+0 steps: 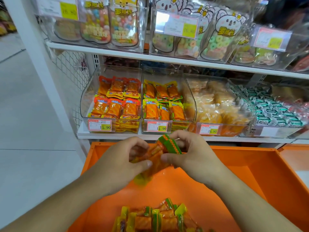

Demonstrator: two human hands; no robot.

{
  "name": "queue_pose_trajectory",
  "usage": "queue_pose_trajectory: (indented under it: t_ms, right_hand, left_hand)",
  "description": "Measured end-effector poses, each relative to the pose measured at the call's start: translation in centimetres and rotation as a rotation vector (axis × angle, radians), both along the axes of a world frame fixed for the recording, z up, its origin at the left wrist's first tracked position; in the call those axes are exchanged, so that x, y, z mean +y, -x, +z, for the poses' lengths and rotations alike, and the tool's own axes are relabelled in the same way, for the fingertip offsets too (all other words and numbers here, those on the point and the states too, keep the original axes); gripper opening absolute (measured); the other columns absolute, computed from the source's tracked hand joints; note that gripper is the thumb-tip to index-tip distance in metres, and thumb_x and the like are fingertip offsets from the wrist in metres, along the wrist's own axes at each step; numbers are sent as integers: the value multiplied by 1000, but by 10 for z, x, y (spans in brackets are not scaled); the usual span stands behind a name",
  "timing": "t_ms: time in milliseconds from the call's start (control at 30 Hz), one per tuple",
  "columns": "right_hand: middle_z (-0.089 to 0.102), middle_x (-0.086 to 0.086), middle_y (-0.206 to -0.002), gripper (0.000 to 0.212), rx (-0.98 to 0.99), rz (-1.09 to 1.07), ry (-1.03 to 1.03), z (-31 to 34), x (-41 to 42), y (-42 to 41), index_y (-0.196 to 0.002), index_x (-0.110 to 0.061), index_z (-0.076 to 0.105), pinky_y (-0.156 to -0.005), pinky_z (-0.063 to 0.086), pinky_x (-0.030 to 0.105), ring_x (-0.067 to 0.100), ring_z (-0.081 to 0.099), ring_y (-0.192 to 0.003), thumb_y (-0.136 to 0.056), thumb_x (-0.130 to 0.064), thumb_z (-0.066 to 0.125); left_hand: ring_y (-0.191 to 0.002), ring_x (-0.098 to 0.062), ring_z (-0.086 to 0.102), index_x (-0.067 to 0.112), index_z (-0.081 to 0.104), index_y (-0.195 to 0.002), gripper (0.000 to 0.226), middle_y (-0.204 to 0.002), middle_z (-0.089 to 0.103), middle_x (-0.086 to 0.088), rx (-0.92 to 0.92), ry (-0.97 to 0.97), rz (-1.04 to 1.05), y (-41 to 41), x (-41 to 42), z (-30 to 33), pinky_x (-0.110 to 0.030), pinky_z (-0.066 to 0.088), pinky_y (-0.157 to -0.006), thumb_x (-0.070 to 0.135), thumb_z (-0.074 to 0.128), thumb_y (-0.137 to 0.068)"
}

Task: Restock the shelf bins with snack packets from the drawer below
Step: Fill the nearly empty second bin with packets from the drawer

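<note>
Head view: both hands meet at frame centre, above the open orange drawer [250, 164]. Left hand [122, 163] and right hand [187, 154] have fingers and thumbs curled round one small bunch of snack packets [160, 151], green-edged ends sticking up between them. Looks like a regrip or squaring-up of the bunch before it goes to a bin.

More loose packets [158, 218] lie on the drawer floor at bottom centre. Matching stock sits in the green-and-yellow packet bin [167, 128] just above the hands, second from left on the lower shelf. Orange-packet bin [85, 97] is to its left, pale-packet bin [194, 101] to its right.

Risks, my read:
- The wrappers look slick and the bunch is shared between two hands, so one could slip out during the handover and drop back into the drawer.
- The orange-packet bin holds similar-looking stock, so it's easy to drop into the wrong bin.
- Target bin looks fairly full at the front. Packets dropped on loosely could slide over the lip.

Hard to make out:
- How many packets are in the bunch; fingers cover most of it and the lower part is blurred.
- Near end of drawer and part of the loose pile are cut off at bottom edge.
- Right-side bins are blurred, labels unreadable.
</note>
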State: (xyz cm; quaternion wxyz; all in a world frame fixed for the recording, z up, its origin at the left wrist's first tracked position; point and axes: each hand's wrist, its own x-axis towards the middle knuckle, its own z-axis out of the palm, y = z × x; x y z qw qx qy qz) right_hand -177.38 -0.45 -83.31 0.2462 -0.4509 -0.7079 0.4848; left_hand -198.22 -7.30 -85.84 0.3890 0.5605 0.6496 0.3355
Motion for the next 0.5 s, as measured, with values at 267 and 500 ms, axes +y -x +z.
queue_pose_trajectory:
  t_ms: [267,500]
  right_hand:
    - [70,-18,-98,34,-56,-97,-605,-1,-10,1,-104,-29,75,-80,57,30,8,68,-96,-81,-7,86]
    - [59,-10,-128,42,-162,317,-824,-6,-26,11,-117,-16,70,-98,47,31,18,54,-122,-79,0,78]
  left_hand:
    - [-82,-36,77,0,69,-109,58,-93,79,-19,-600,411,157,-4,5,16,-43,61,-67,55,59,-94]
    - [-88,-37,72,4,76,-109,26,-105,75,-26,-764,168,213,4,9,9,-52,61,-84,17,70,-88]
